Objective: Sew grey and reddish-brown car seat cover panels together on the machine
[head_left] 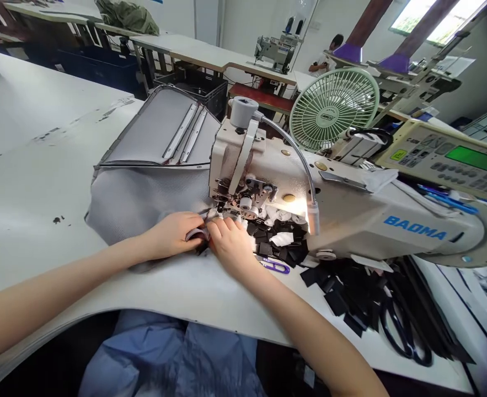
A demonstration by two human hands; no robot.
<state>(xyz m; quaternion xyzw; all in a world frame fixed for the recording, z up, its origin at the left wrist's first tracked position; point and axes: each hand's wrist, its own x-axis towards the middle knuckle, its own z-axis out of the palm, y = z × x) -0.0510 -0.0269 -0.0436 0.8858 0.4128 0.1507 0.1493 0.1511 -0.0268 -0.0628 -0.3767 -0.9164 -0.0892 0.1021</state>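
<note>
A grey fabric bag panel (144, 193) lies on the white sewing table, partly behind the head of the sewing machine (268, 160). My left hand (175, 234) is closed on the bag's edge, with a curled grey strip at its fingertips. Just below the needle area, my right hand (230, 242) presses its bent fingers on the same edge. The exact spot under the presser foot is hidden by my fingers. Small black fabric pieces (296, 251) and a white piece (282, 239) lie right of my right hand, near a purple thread snipper (274, 266).
Black-handled scissors (396, 331) lie at the right among black strips (429, 309). A green fan (334, 110) stands behind the machine, beside a control panel (450, 157). Another person (324, 60) is at the back. Black crates (197, 88) stand beyond the table.
</note>
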